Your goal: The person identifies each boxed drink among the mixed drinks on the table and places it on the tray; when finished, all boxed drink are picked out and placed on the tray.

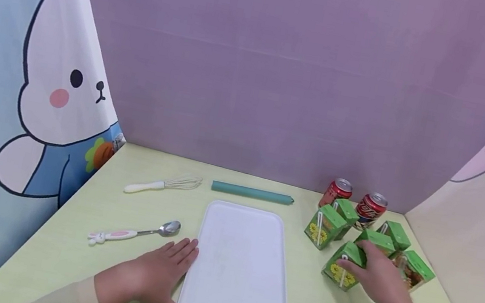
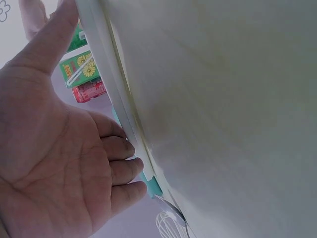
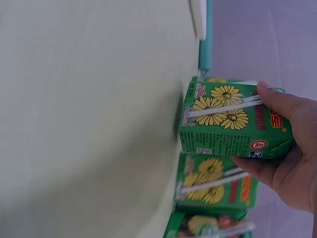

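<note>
In the head view my right hand [image 1: 378, 277] grips a green drink carton [image 1: 342, 272] printed with yellow flowers, a white straw on its front. The right wrist view shows the thumb on one side of this carton [image 3: 223, 119] and fingers on the other; its base is close to the tabletop. My left hand [image 1: 159, 275] lies along the left edge of a white rectangular tray [image 1: 237, 275], fingers straight, the thumb by its near corner. In the left wrist view the fingertips touch the tray's rim [image 2: 116, 82].
Several more green cartons [image 1: 326, 225] stand around the held one, with two red cans [image 1: 371, 209] behind. A teal rod [image 1: 252, 193] lies beyond the tray. To the left are a whisk [image 1: 163, 185] and a rabbit-handled spoon [image 1: 135, 234]. Fabric walls border the table.
</note>
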Tool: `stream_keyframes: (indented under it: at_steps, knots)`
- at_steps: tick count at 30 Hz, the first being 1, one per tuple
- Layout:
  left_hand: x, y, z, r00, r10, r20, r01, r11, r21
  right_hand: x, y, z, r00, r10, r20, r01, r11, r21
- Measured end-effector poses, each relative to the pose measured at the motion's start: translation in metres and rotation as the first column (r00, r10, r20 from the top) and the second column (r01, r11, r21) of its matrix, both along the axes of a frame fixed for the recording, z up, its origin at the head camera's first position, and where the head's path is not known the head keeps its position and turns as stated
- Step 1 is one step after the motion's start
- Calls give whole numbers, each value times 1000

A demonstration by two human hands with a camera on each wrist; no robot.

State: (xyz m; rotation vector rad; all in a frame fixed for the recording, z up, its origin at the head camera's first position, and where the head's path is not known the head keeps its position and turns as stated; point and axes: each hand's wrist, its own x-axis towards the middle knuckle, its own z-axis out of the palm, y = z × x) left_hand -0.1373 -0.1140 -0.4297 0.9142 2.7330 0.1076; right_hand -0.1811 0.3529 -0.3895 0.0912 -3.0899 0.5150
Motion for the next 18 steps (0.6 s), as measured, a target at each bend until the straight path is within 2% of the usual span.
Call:
stream_keyframes:
  at_steps: [10, 18]
  knots:
    - [0, 3, 3, 1000, 7, 5, -7, 1000, -16, -20, -54, 24, 990, 118, -77, -123, 991, -61]
    - [-1, 4, 1, 1000, 15, 8, -15, 999, -31, -45, -113, 27, 970, 221, -103, -235, 961, -147]
